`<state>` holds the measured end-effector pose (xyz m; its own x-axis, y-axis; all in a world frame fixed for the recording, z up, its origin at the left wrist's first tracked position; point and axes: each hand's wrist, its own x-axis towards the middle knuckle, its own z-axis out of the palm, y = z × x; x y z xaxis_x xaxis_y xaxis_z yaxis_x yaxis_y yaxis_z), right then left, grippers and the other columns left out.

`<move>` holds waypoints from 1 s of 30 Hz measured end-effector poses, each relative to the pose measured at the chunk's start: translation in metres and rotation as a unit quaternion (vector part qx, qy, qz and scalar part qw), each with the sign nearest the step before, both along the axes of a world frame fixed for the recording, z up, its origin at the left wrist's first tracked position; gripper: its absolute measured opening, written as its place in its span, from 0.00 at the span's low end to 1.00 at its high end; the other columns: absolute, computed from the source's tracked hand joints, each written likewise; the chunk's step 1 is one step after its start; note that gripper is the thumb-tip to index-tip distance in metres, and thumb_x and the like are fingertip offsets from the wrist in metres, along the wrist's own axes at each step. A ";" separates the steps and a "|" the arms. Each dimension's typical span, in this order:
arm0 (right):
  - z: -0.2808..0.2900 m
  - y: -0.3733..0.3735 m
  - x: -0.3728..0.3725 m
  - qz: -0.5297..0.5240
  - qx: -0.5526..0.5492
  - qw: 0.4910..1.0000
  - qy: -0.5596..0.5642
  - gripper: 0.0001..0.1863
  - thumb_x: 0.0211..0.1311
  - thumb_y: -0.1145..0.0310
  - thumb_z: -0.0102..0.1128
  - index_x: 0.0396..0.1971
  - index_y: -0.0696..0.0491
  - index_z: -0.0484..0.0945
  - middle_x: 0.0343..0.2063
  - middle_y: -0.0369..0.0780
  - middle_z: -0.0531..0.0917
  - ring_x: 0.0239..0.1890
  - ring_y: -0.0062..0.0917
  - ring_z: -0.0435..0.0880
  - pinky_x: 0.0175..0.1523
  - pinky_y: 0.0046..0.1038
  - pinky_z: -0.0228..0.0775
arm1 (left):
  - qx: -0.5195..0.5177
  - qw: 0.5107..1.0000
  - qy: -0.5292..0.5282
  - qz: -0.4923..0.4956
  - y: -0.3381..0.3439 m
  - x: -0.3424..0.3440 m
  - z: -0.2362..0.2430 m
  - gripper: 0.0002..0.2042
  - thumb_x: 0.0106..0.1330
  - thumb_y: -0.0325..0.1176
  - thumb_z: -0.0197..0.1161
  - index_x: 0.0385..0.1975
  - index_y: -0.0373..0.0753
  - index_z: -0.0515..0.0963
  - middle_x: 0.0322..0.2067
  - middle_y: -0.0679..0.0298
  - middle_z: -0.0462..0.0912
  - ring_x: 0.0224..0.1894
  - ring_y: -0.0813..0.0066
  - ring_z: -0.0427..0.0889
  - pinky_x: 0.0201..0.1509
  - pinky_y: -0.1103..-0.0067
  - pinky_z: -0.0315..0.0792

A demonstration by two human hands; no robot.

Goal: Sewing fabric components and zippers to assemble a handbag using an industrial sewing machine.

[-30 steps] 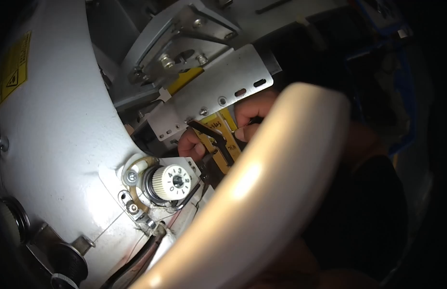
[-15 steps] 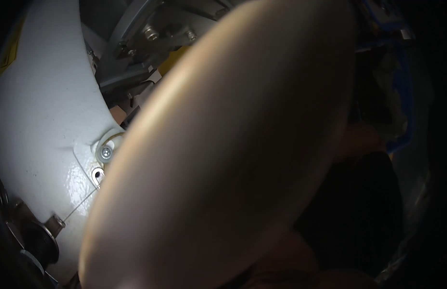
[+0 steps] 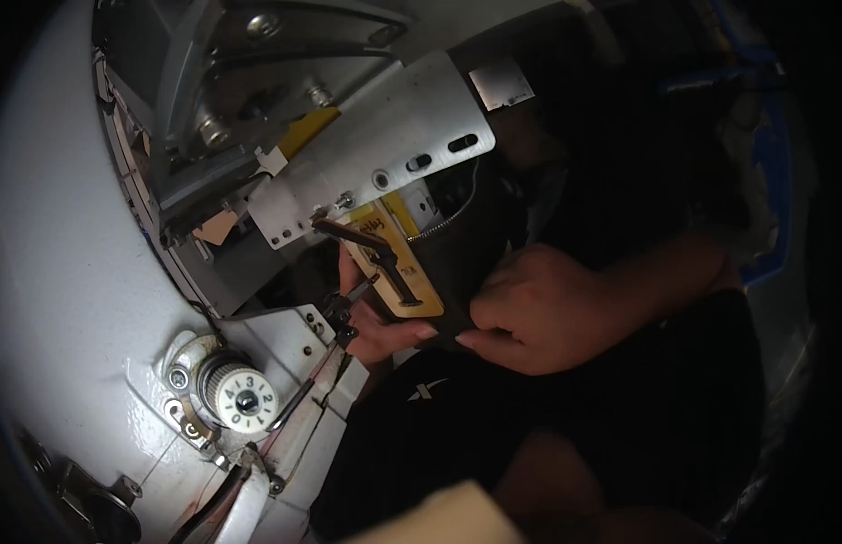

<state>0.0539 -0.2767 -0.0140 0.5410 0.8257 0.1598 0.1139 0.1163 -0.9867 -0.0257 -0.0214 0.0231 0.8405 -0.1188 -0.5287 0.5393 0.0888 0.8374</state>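
My right hand point(image 3: 543, 313) is curled closed, its thumb and fingers pinched at the edge of what looks like dark cloth point(image 3: 453, 313). Facing it, my left hand point(image 3: 380, 335) has its thumb at the other side of the same dark cloth. Its fingers are partly hidden behind a cream plate point(image 3: 421, 286) with a dark bent metal lever point(image 3: 389, 258) on it. The two thumb tips lie close together, just apart. Both hands are beside the white sewing machine point(image 3: 104, 263), below a slotted metal bracket point(image 3: 376, 136).
A white numbered dial point(image 3: 246, 401) juts from the machine, with a thin white arm point(image 3: 249, 503) below it. Dark clothing point(image 3: 530, 408) covers my lap. A blurred pale object point(image 3: 453, 517) sits very near at the lower edge. Blue tape point(image 3: 770, 172) edges something at right.
A large blurred pale shape that covered most of the picture has dropped to the lower edge. My hands, the bracket, the cream plate and the dial now show.
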 end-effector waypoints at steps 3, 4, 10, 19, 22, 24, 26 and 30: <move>0.002 -0.001 0.005 0.037 -0.016 0.999 0.023 0.18 0.62 0.64 0.64 0.15 0.57 0.77 0.14 0.45 0.80 0.19 0.40 0.83 0.29 0.39 0.76 | 0.007 1.000 0.010 -0.016 -0.001 0.003 0.003 0.65 0.46 0.21 0.81 0.77 0.43 0.33 0.63 0.52 0.70 0.63 0.60 0.77 0.62 0.67 0.78; 0.001 0.003 0.006 0.034 -0.018 0.999 0.030 0.18 0.62 0.64 0.64 0.14 0.57 0.77 0.13 0.45 0.79 0.18 0.39 0.83 0.27 0.38 0.75 | -0.007 0.999 0.022 0.025 -0.001 0.002 0.004 0.65 0.45 0.21 0.81 0.77 0.44 0.34 0.63 0.52 0.70 0.63 0.60 0.76 0.63 0.67 0.77; 0.000 0.003 0.011 -0.023 -0.042 0.999 0.004 0.18 0.63 0.67 0.62 0.13 0.57 0.76 0.12 0.46 0.78 0.17 0.40 0.81 0.25 0.38 0.71 | 0.078 0.993 -0.031 0.080 -0.019 0.003 0.000 0.52 0.38 0.40 0.87 0.62 0.31 0.59 0.48 0.60 0.80 0.48 0.73 0.82 0.52 0.77 0.78; 0.040 -0.002 0.004 -0.064 -0.117 0.990 0.036 0.19 0.62 0.64 0.68 0.15 0.58 0.77 0.12 0.43 0.77 0.14 0.33 0.77 0.22 0.33 0.64 | 0.066 0.992 -0.084 0.067 -0.022 -0.002 0.018 0.53 0.42 0.40 0.86 0.67 0.31 0.59 0.57 0.57 0.75 0.58 0.66 0.78 0.61 0.73 0.74; 0.047 -0.009 -0.011 -0.036 -0.174 0.984 -0.026 0.21 0.62 0.62 0.70 0.14 0.58 0.77 0.12 0.44 0.76 0.14 0.35 0.77 0.22 0.32 0.64 | 0.004 0.994 -0.076 0.082 -0.027 -0.023 0.012 0.52 0.47 0.36 0.83 0.70 0.32 0.56 0.59 0.58 0.73 0.60 0.67 0.76 0.65 0.71 0.69; 0.044 0.006 -0.019 -0.023 -0.209 0.976 -0.062 0.21 0.62 0.62 0.69 0.14 0.58 0.77 0.11 0.42 0.76 0.13 0.28 0.77 0.22 0.29 0.64 | 0.010 0.991 -0.094 0.090 -0.017 -0.028 0.002 0.55 0.47 0.43 0.82 0.72 0.30 0.53 0.62 0.55 0.70 0.65 0.63 0.71 0.70 0.69 0.65; 0.044 0.012 -0.031 -0.082 -0.189 0.978 0.045 0.22 0.64 0.62 0.68 0.14 0.58 0.77 0.10 0.38 0.75 0.14 0.18 0.74 0.22 0.26 0.63 | 0.061 0.967 -0.214 0.124 -0.010 -0.039 -0.011 0.54 0.47 0.41 0.83 0.72 0.33 0.54 0.65 0.54 0.67 0.68 0.61 0.66 0.73 0.66 0.58; 0.048 0.023 -0.051 -0.157 -0.143 0.959 0.187 0.22 0.64 0.63 0.68 0.13 0.56 0.76 0.11 0.32 0.75 0.16 0.11 0.68 0.23 0.21 0.58 | 0.284 0.816 -0.493 0.100 0.017 -0.052 -0.022 0.40 0.46 0.37 0.84 0.61 0.38 0.72 0.51 0.61 0.72 0.56 0.65 0.72 0.64 0.67 0.66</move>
<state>0.0026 -0.2542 0.0345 0.7457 0.5937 -0.3024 -0.2691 -0.1468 -0.9519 -0.0776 -0.0049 0.0010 0.8634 0.1025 0.4941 -0.3987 -0.4616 0.7924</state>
